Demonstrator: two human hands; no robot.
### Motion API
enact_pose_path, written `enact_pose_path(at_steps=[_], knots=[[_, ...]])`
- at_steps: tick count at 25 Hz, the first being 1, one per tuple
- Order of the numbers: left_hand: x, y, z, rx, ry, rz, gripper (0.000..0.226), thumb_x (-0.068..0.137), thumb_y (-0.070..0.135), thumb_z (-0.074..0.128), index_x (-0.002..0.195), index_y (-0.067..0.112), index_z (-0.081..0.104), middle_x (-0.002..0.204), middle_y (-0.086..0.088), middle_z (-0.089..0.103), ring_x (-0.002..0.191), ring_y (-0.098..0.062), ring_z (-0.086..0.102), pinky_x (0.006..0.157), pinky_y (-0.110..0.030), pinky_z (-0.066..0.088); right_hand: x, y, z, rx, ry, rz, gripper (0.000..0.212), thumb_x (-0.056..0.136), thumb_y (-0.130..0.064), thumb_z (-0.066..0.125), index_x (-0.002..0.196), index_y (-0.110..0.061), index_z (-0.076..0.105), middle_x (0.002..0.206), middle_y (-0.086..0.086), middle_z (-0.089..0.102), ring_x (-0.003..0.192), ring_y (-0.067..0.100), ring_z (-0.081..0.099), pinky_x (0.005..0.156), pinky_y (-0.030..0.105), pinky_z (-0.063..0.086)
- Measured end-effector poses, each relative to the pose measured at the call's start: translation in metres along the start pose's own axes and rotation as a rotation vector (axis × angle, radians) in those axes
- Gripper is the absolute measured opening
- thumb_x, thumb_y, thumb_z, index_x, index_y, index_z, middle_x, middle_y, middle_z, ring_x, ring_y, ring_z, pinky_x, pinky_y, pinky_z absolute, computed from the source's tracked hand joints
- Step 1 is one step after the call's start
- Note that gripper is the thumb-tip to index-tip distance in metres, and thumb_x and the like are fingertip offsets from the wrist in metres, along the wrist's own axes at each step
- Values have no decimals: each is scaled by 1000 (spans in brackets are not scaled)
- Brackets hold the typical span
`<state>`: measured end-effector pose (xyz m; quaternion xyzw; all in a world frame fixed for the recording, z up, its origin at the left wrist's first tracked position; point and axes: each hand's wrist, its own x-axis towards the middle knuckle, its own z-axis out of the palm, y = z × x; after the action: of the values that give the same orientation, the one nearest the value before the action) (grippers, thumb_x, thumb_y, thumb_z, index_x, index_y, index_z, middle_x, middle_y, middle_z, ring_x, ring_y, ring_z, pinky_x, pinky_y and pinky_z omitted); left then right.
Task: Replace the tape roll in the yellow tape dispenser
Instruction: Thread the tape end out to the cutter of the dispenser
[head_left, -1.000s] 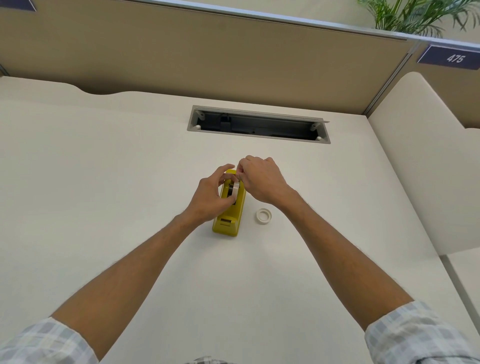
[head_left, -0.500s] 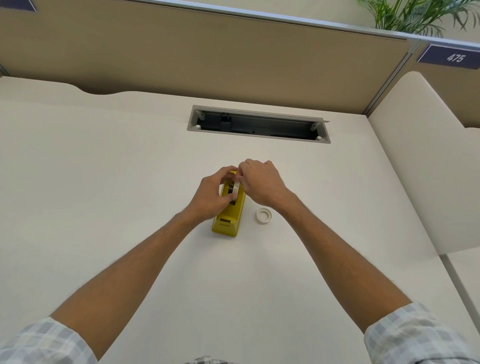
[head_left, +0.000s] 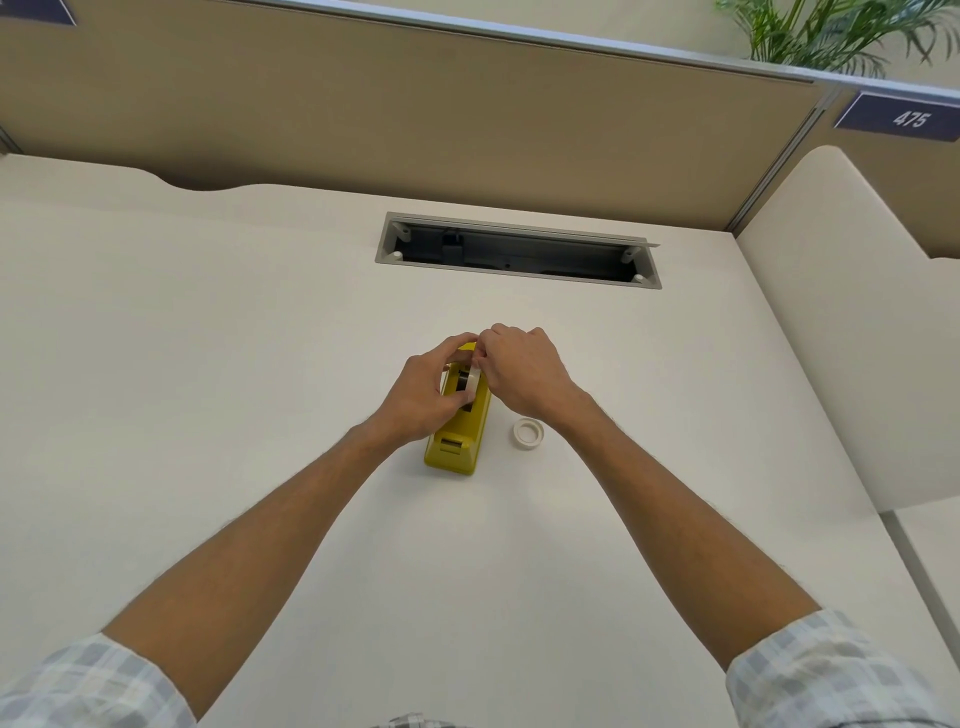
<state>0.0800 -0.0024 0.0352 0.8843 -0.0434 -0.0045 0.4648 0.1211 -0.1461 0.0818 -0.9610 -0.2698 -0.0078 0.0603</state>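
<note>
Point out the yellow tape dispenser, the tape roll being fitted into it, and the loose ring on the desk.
yellow tape dispenser (head_left: 453, 451): head view, near end of its yellow body.
tape roll (head_left: 472, 379): head view, its white outer edge between the hands.
loose white ring (head_left: 529, 433): head view, its rim, right of the dispenser.

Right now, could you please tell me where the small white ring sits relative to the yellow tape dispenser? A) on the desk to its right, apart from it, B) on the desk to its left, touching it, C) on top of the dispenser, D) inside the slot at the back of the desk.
A: the white ring lies flat on the desk, right of the yellow tape dispenser, with bare desk between them.
</note>
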Motion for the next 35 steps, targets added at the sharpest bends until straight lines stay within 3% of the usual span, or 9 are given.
enact_pose_path(at_steps=[9,13,17,20,26,35], knots=[[1,1,-1,-4,1,-9,75,81,11,71,143,31,35,130,4,62,114,-13,52,86,-18,38,-1,1,7,9,21,11,19,100,-23,46,105,-12,60,98,5,63,82,21,59,77,35,42],[-1,0,-1,23,5,-25,74,82,16,72,143,32,34,132,4,61,111,-7,48,84,-14,36,-2,2,8,21,23,16,18,99,-23,47,104,-12,60,98,5,63,81,21,59,77,35,42],[-3,0,-2,46,19,-24,74,81,20,74,144,30,35,138,4,56,127,-9,48,97,-29,43,-3,2,8,42,28,25,21,100,-24,45,107,-12,61,100,4,63,84,22,60,78,36,45],[-4,2,-2,56,32,-22,74,81,21,74,144,28,35,138,4,55,124,-6,48,99,-30,41,-5,2,10,71,61,37,22,100,-25,46,107,-13,63,101,3,64,84,21,61,77,34,43],[-9,7,-4,43,27,-31,72,83,23,72,145,25,35,138,2,56,128,-18,49,104,-41,44,-13,4,13,182,119,43,24,98,-24,49,104,-16,71,94,2,67,81,21,61,75,37,47],[-10,9,-3,42,25,-29,68,86,26,70,145,23,36,141,1,54,131,-19,46,99,-28,36,-22,6,21,230,203,9,22,95,-25,52,104,-22,73,87,2,68,75,20,60,66,36,46]])
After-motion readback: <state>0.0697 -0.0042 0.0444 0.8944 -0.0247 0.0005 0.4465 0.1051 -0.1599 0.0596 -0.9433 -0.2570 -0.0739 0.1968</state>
